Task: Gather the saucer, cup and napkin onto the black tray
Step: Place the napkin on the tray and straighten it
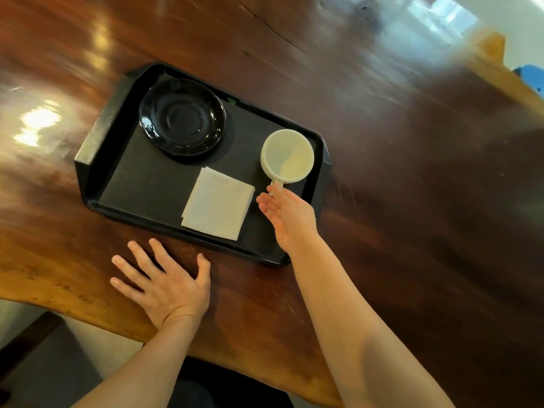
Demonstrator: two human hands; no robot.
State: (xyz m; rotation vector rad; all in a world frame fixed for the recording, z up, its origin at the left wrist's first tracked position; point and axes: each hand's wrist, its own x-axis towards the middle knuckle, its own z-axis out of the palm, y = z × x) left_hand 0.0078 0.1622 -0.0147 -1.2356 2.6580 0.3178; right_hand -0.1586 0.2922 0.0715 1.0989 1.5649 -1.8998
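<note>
The black tray [97, 136] lies on the wooden table. A glossy black saucer [182, 117] sits in the tray's far left part. A folded white napkin [217, 203] lies near the tray's front edge. A white cup [287, 156] stands upright at the tray's right end, its handle pointing toward me. My right hand [287, 214] hovers over the tray's right front corner with fingers spread, and its fingertips are right at the cup's handle without closing around it. My left hand [163, 279] lies flat on the table in front of the tray, fingers apart, holding nothing.
The dark polished wooden table [412, 172] stretches right and beyond the tray. Its front edge runs close under my forearms. A dark seat [38, 363] shows below the table edge at lower left. A blue object [532, 73] is at the far right edge.
</note>
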